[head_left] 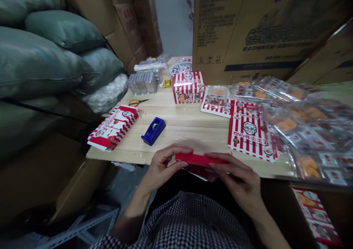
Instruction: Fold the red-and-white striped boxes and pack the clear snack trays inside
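Between my two hands, just off the table's front edge, is a red cardboard box (197, 160), seen edge-on. My left hand (168, 164) pinches its left end between thumb and fingers. At the other end my right hand (238, 170) grips it, fingers along the top edge. A blue tape dispenser (153, 131) stands on the table beyond my left hand. To the left of it lies a stack of flat red-and-white striped cartons (114, 127). More flat striped cartons (249, 133) lie beyond my right hand. A made-up striped box (189, 87) stands further back.
Clear plastic packs of toy food (309, 120) are heaped on the table's right side. Yellow-handled scissors (135, 102), clear plastic cases (142, 82) and a bowl of small packets (180, 68) sit at the back left. Large cardboard boxes (264, 32) stand behind; stuffed sacks (41, 61) are piled left.
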### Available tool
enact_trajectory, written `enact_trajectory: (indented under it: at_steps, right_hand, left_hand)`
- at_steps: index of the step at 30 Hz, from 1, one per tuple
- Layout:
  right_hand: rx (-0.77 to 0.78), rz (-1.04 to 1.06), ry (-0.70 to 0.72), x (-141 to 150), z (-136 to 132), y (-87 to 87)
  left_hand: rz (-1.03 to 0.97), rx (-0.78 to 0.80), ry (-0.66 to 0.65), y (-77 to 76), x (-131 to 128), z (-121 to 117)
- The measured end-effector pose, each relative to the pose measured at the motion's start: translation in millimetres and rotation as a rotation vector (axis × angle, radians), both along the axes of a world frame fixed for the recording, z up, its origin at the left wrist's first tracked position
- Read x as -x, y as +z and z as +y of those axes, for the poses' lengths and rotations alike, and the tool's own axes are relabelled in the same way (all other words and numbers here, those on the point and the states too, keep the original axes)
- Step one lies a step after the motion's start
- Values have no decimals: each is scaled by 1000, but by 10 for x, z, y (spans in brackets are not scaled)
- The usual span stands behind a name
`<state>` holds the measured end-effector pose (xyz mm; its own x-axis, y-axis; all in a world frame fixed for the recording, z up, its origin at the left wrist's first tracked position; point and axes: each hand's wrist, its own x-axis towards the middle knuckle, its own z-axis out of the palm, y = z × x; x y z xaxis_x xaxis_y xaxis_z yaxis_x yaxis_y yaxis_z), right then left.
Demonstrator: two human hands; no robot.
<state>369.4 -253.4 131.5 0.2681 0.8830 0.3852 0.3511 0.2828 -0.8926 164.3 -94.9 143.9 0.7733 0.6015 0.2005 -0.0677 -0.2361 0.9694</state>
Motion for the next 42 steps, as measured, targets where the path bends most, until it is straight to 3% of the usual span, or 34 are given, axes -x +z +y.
enact_trajectory:
  at_steps: [4, 9, 13, 15, 17, 19, 22, 25, 34, 42]
  right_hand:
    - [-25, -35, 8, 54, -42, -61]
    - [27, 40, 39, 21, 90, -134]
    - [73, 82, -32, -30, 216, -274]
    - [83, 126, -128, -64, 250, -376]
    - [99, 160, -204, -96, 265, -470]
    - [124, 178, -227, -109, 265, -540]
    - [154, 197, -212, -88, 260, -597]
    - [144, 222, -196, -56, 256, -636]
    - [192, 208, -182, -3, 186, -721]
    - [167, 243, -190, 47, 131, -700]
  left_hand:
    - [62, 42, -62, -101, 11, 1]
    - [80, 171, 12, -223, -67, 11]
    - [84, 188, 15, -364, -17, 233]
    - [132, 39, 258, -494, 144, 494]
    - [279, -93, 683, -650, 371, 806]
    - [371, -89, 828, -801, 589, 1099]
    - [444, -6, 779, -949, 779, 1404]
    - [450, 70, 683, -974, 832, 1525]
    - [380, 246, 580, -951, 843, 1449]
    - [199, 394, 701, -1008, 767, 1346]
